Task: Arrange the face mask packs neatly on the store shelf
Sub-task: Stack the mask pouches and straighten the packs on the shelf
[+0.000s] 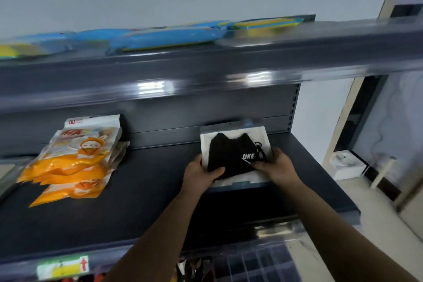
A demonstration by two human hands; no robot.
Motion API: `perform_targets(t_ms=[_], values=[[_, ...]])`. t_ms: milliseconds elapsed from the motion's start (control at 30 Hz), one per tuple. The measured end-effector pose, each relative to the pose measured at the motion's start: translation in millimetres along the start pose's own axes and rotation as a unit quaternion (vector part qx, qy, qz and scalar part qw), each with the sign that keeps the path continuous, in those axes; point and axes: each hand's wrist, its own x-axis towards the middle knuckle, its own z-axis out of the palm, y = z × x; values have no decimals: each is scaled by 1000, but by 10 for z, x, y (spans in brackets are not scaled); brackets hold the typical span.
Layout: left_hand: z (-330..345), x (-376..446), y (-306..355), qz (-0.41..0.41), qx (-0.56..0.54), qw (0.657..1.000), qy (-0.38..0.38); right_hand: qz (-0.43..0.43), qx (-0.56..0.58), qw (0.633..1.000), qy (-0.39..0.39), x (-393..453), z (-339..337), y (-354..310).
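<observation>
Both hands, left hand [201,173] and right hand [278,166], grip the clear-wrapped black mask pack [233,153] by its near corners on the dark metal shelf [148,190]; squaring it against the backboard looks next

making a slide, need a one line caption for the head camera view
Both hands, left and right, grip a black mask pack on the dark shelf, orange packs heaped at left.
</observation>
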Motion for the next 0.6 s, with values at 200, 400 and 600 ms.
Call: perform_targets(t_ms=[200, 400, 600], values=[[367, 166, 69, -36, 27, 999, -13, 28, -71, 997, 4, 258, -105, 210], [492, 203, 162, -38, 112, 992, -48, 55, -270, 961, -16, 357, -110, 301], [308, 30, 122, 13, 202, 979, -3, -137, -379, 915, -17, 94, 110, 161]])
